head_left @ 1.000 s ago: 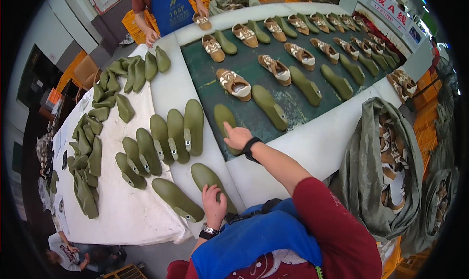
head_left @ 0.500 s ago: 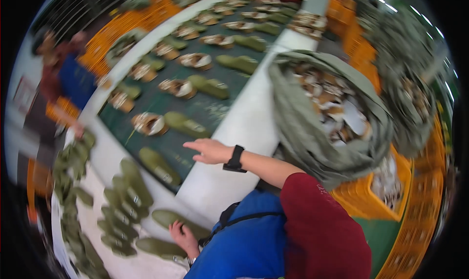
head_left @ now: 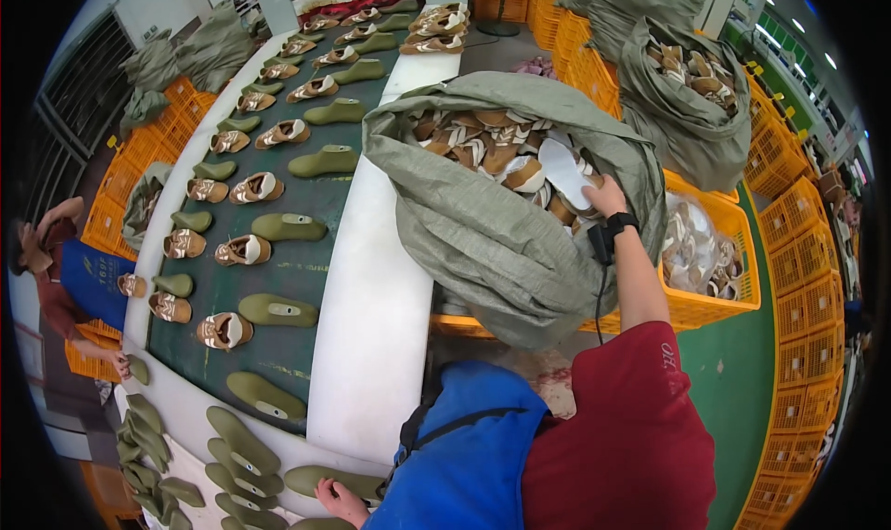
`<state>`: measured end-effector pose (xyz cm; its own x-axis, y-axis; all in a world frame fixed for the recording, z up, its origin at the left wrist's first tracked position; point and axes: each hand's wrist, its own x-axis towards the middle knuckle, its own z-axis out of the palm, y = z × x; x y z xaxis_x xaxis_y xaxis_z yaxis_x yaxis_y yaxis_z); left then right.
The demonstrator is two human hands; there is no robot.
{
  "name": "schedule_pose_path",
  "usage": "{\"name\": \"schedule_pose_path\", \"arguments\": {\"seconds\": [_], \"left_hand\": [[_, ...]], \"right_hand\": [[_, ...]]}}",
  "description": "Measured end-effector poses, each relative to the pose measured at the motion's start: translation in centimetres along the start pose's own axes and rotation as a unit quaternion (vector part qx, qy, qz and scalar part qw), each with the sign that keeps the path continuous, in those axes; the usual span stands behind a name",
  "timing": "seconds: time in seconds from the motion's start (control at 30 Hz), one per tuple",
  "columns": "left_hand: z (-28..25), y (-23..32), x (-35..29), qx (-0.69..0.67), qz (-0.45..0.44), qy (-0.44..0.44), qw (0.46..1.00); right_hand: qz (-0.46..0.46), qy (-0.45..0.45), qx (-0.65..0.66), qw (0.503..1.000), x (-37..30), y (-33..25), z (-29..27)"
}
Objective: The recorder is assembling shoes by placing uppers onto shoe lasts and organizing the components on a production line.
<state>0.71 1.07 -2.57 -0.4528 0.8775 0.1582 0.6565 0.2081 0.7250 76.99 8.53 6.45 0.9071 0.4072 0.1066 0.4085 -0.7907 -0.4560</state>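
My right hand (head_left: pixel 605 196) reaches into a large grey-green woven sack (head_left: pixel 501 252). Its fingers close on the edge of a shoe upper (head_left: pixel 566 173) with a pale white underside, among many brown-and-white shoe uppers. Low in view, my left hand (head_left: pixel 341 504) has its fingers curled at the edge of an olive-green shoe last (head_left: pixel 320 479) lying on the white bench. More lasts (head_left: pixel 243 440) lie in a row beside it. A green conveyor belt (head_left: pixel 306 191) carries rows of lasts paired with brown-and-white uppers.
A white ledge (head_left: pixel 371 344) runs between belt and sack. Across the belt, a co-worker in a blue apron (head_left: pixel 93 279) has a hand by a last. Orange crates (head_left: pixel 715 303) stand under and beside the sack. Another filled sack (head_left: pixel 687 112) stands farther right.
My right hand has moved from above the belt rightward into the sack and onto an upper. The view has turned right. My left hand stays by the same last.
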Motion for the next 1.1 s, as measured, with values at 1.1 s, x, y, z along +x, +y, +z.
{"name": "schedule_pose_path", "arguments": {"seconds": [1.1], "left_hand": [[-6.4,16.9,3.0,-0.532,-0.152,-0.125,0.823]], "right_hand": [[-0.681,-0.436,0.380,0.449,-46.6,-31.4,0.5]]}}
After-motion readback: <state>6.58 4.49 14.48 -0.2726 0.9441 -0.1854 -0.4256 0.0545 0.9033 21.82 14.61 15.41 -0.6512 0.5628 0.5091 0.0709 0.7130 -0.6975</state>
